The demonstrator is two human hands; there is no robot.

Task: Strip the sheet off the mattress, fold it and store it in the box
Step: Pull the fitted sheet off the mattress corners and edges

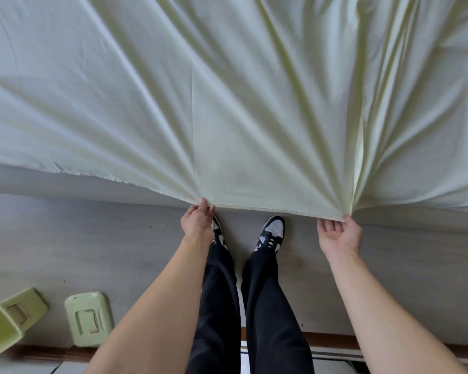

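Sheet [227, 103], pale yellow-green, thin fabric: spread wide across the upper part of the head view, its near edge drawn out over the floor and held taut between two hands, with deep creases fanning away from each held point toward the far side. Left hand [197, 221]: back of hand toward the camera, fingers curled, pinching the sheet's hem at the left end of the taut stretch. Right hand [339, 236]: palm turned up, fingers loosely bent, thumb and fingertips pinching the hem where the folds gather to a point. Hem between the two hands: straight and tight; left of the left hand it sags and lies slack along a lower grey surface, whether mattress or bed base cannot be told. Box [3, 327], light green plastic: on the floor at lower left, tipped on its side with the opening partly toward the camera, well apart from the sheet. Lid [89, 318], matching green, moulded recess on top: flat on the floor just beside the box. Floor [65, 238], grey wood-look boards. Legs in black trousers [270, 306] and black-and-white sneakers [272, 233]: standing between the two arms, toes pointing toward the sheet's edge.
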